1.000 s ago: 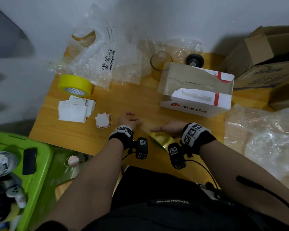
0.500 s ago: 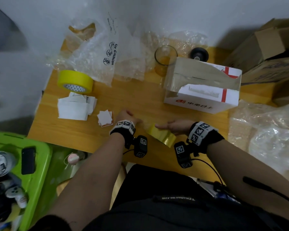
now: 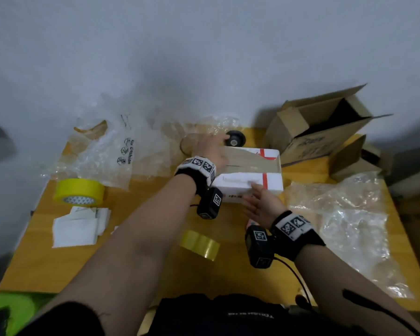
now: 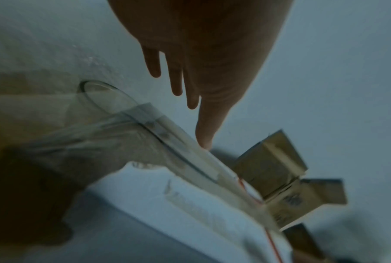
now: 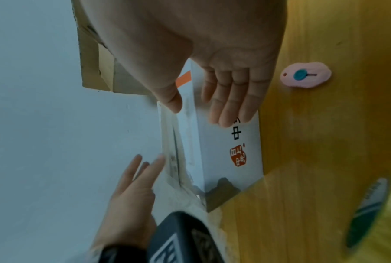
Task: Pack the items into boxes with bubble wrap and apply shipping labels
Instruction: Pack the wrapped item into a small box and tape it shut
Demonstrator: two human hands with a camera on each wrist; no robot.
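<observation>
**Cardboard box between two reaching hands**

White cardboard box (image 3: pixel 250 183) with red stripes is the landmark. A second ago both hands lay low on the wooden table (image 3: pixel 46 263) near its front edge, beside the small clear-yellow tape roll (image 3: pixel 200 244); now both have gone forward to the box, leaving that roll behind them.

Left hand (image 3: pixel 210 147) reaches over the box's far left corner, fingers straight and spread, holding nothing, close to the drinking glass (image 4: pixel 113 113) behind the box. Right hand (image 5: pixel 226 85) is open too, fingers flat against the box's near face and thumb on its top flap.

Right of the box lies crumpled bubble wrap (image 3: pixel 344 226), with open brown cartons (image 3: pixel 320 132) behind it. Left of the box, more wrap, a big yellow tape roll (image 3: pixel 79 194) and white labels (image 3: pixel 78 226). Bare tabletop shows only in front of the box, where a pink cutter (image 5: pixel 306 75) lies.
</observation>
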